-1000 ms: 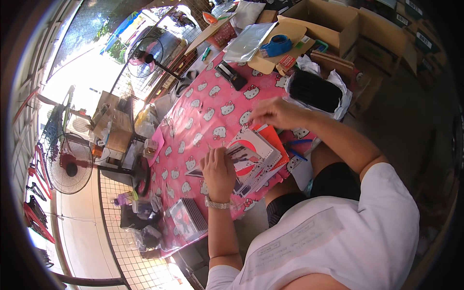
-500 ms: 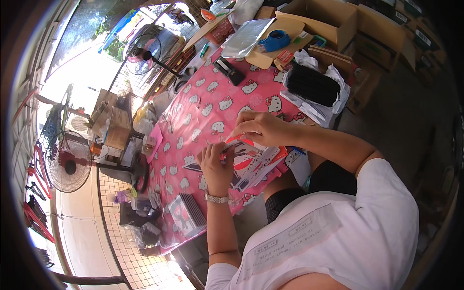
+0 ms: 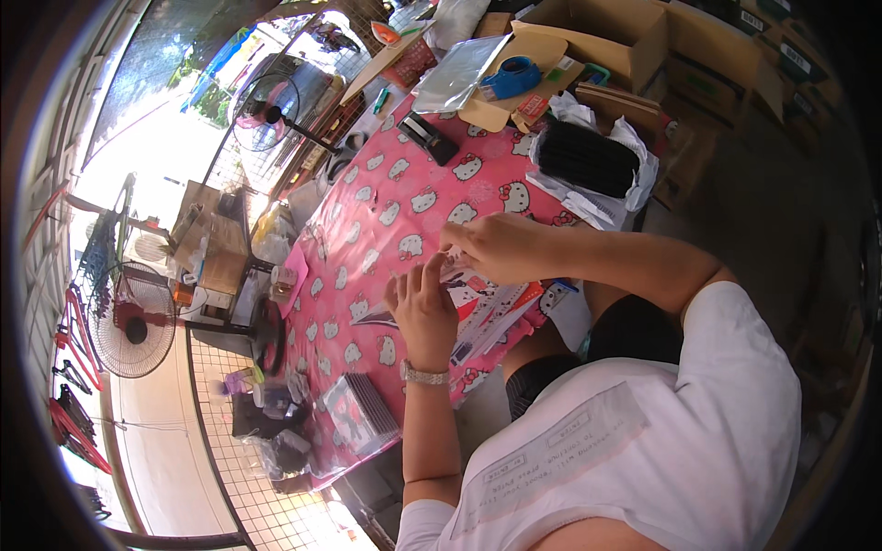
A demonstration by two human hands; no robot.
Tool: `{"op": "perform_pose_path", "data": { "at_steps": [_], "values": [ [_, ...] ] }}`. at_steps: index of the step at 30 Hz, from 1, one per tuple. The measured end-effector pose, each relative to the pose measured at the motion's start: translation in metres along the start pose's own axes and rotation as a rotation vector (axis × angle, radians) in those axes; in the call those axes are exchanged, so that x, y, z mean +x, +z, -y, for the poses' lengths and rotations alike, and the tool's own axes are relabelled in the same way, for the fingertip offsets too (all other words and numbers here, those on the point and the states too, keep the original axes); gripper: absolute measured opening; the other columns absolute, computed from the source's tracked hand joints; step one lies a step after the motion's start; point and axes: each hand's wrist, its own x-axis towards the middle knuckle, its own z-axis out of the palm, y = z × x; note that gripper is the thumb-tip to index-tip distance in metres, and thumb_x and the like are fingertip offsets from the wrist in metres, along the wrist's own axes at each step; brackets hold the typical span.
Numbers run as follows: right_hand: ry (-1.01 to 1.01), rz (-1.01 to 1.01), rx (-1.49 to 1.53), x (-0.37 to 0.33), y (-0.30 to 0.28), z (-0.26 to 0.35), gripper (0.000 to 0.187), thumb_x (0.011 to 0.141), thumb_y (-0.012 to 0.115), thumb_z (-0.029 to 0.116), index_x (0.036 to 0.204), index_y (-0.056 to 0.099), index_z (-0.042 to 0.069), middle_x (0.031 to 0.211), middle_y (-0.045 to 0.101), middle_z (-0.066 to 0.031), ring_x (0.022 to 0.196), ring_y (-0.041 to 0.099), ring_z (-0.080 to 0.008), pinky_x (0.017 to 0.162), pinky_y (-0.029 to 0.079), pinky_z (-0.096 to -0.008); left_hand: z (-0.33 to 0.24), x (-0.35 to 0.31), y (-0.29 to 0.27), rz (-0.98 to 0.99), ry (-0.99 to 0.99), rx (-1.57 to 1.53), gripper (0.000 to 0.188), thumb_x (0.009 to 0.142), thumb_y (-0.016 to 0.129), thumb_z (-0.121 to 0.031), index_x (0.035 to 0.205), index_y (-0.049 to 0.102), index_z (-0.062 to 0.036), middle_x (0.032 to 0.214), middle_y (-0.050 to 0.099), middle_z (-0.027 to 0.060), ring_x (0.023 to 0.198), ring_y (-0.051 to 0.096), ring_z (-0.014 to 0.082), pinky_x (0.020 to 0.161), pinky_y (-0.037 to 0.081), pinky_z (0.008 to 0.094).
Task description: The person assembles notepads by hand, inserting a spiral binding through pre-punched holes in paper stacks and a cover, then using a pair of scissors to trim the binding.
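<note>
My left hand (image 3: 424, 308), with a metal watch (image 3: 424, 374) on its wrist, is closed with bent fingers over the table. Close to its fingertips, my right hand (image 3: 496, 246) is in a pinch. Between them shows a small pale, pinkish piece; the fingers cover most of it and its kind is unclear. Beneath the hands lie printed sheets (image 3: 487, 321) in red, white and black, partly covered by the hands. A thin dark-edged flat piece (image 3: 375, 317) lies left of my left hand. Nearer me on the left stands a stack of flat picture-covered items (image 3: 361, 411).
The table has a pink cat-patterned cover (image 3: 381, 220). On it are a black tape dispenser (image 3: 429, 140), a blue tape dispenser (image 3: 512, 78), clear plastic sleeves (image 3: 459, 73) and a paper-wrapped black bundle (image 3: 588, 158). Cardboard boxes (image 3: 634, 41) stand far right; a fan (image 3: 133, 321) is at left.
My left hand has shifted slightly right and its fingers have straightened somewhat. My right hand's fingers have drawn down closer to the left fingertips. The view has shifted slightly.
</note>
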Motion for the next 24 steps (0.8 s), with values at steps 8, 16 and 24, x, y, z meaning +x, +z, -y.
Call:
{"op": "perform_pose_path", "data": {
  "at_steps": [8,16,24],
  "values": [
    [0.498,-0.089,1.113,0.01,0.02,-0.092,0.023,0.094,0.053,0.009,0.116,0.055,0.0,0.078,0.062,-0.0082,0.074,0.068,-0.0164,0.061,0.056,-0.0331,0.004,-0.012,-0.009,0.063,-0.058,-0.116,0.021,0.087,0.062,-0.01,0.108,0.06,-0.0122,0.098,0.064,0.0055,0.099,0.059,0.0264,0.103,0.03,0.0489],
    [0.18,-0.157,-0.44,-0.056,0.184,-0.19,0.041,0.091,0.051,0.037,0.126,0.058,0.016,0.137,0.049,-0.0178,0.134,0.037,-0.039,0.108,0.028,-0.0613,0.016,-0.016,-0.009,0.127,-0.057,-0.172,0.016,0.09,0.06,-0.01,0.106,0.06,-0.0108,0.098,0.065,0.0061,0.096,0.06,0.0265,0.108,0.024,0.0495],
    [0.426,-0.024,-0.397,-0.002,0.13,-0.185,0.041,0.084,0.062,0.035,0.118,0.063,0.011,0.124,0.055,-0.016,0.122,0.048,-0.0409,0.095,0.044,-0.0545,0.025,-0.019,-0.003,0.098,-0.022,-0.219,0.026,0.082,0.071,-0.017,0.105,0.059,-0.0121,0.106,0.063,0.0016,0.105,0.056,0.0267,0.109,0.019,0.0583]
  ]
}}
